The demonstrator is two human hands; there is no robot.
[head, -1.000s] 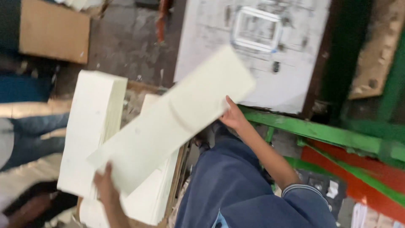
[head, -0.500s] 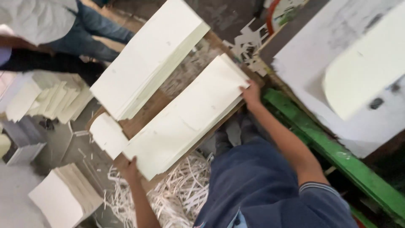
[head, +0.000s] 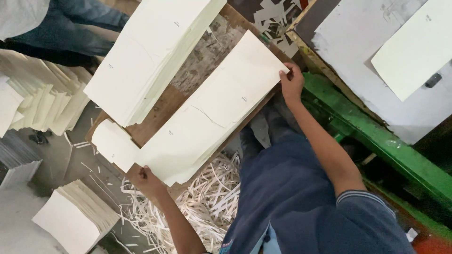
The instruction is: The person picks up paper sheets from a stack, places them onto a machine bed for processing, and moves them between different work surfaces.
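step: squaring paper stack on wooden board | left hand pinched near end | right hand gripped far end | next: needs even release beside taller stack

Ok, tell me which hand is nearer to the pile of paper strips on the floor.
Left. The left hand grips the lower end of the long cream sheet stack, just above the paper strips. The right hand holds the stack's far upper end, by the green frame.

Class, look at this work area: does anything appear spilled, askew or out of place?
Yes. A heap of white paper strips lies loose on the floor beside the wooden board, under the cream stack held by both hands, like scattered offcuts.
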